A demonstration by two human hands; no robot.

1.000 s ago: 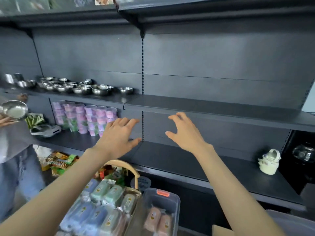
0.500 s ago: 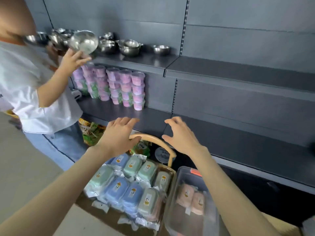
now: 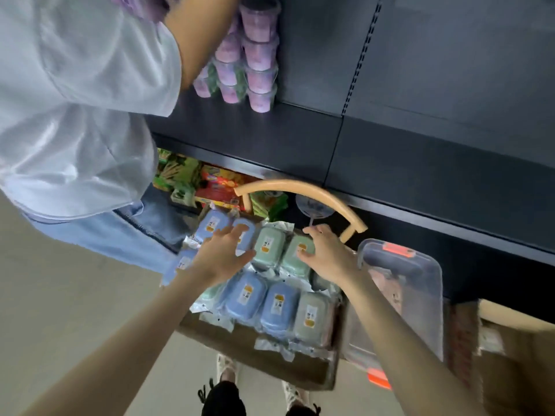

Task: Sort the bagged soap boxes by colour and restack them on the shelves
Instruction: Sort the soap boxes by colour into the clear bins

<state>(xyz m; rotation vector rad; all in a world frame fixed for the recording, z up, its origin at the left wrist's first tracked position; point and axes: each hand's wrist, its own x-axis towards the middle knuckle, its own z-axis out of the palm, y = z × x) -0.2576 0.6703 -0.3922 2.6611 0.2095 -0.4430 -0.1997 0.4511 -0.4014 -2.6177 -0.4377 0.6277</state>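
A brown basket (image 3: 300, 372) with a tan arched handle (image 3: 318, 192) stands on the floor in front of the dark shelves (image 3: 270, 136). It holds several bagged soap boxes, blue ones (image 3: 244, 298) and green ones (image 3: 268, 244). My left hand (image 3: 223, 255) hovers with spread fingers over the blue boxes at the back left. My right hand (image 3: 326, 253) reaches onto a green box (image 3: 297, 255), fingers loosely bent over its top edge. Neither hand plainly holds a box. A clear tub (image 3: 420, 295) with orange clips beside the basket holds pink boxes.
Another person in a white shirt (image 3: 75, 100) and jeans stands close on the left, arm reaching to stacked pink cups (image 3: 258, 55) on the shelf. Colourful packets (image 3: 210, 181) lie under the lower shelf. A cardboard box (image 3: 510, 355) sits at right. My shoes show below.
The view has tipped down from the shelves to the basket. Both hands have dropped from shelf height to just over the soap boxes. The other person has moved in closer.
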